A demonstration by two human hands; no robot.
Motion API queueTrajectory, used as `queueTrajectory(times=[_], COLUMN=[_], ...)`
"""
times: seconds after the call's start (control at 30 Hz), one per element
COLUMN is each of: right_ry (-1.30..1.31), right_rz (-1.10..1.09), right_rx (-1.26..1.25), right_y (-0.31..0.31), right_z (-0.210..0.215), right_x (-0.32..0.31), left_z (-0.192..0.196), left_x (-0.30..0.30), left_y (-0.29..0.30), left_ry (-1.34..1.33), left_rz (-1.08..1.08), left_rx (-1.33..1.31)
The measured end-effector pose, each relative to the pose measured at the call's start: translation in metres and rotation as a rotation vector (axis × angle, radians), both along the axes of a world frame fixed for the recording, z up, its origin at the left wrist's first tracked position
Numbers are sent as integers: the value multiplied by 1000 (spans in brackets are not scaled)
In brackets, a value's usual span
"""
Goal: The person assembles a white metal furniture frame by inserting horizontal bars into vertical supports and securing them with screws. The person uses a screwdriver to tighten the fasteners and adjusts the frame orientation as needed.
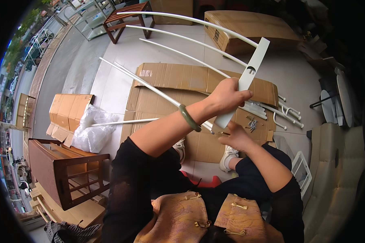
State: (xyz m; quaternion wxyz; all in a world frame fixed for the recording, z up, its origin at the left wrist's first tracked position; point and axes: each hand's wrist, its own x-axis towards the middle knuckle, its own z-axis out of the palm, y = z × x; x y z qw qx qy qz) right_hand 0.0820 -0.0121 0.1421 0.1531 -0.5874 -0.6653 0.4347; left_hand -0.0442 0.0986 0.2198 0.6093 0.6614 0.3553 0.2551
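White flat bracket [247,81], a long metal bar with a slot near its middle, sits just right of centre, tilted with its top end toward 1 o'clock and its lower end near the lap. Left hand [227,96] crosses over from 7 o'clock and has its grip wrapped tight around the bracket's lower half, fingers curled over the edge; a green bangle [189,117] sits on that wrist. Right hand [236,137] is directly below at 6 o'clock of the bracket's lower end, fingers pinched together at something too small to make out, so I cannot tell what that grip has, if anything. Three long curved white rods [182,38] meet the bracket's upper part and sweep off toward 10 o'clock. Under all of it: flattened cardboard sheets [170,81] on the tiled floor [121,52]. A small pile of screws [251,121] lies on the cardboard just at 3 o'clock of the right hand, near more white tube parts [288,111]. A straight white tube [121,121] runs out at 9 o'clock to a crumpled clear plastic bag [91,129]. Closed long carton [247,26] at 12 o'clock, folded cardboard box [67,111] at 9 o'clock, dark wooden stool frame [65,174] at 8 o'clock, wooden bench [125,18] far at 11 o'clock. Person's white shoes [229,156] rest on the cardboard.
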Motion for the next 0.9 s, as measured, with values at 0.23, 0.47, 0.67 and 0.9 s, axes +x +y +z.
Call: queueTrajectory(times=[0.23,0.47,0.67,0.9], right_ry=[-17,144,415,515], right_rz=[-319,-369,-371,-302], right_rx=[213,467,659,706], right_y=[-13,25,69,76], right_z=[4,44,76,99], right_x=[-18,-6,14,12], left_z=[23,-8,-115,-158], left_x=[32,-8,-48,-19], left_y=[-7,5,-117,-119], left_ry=[-28,-394,-21,-161], left_rz=[96,702,571,154], left_rx=[-157,473,-98,-181])
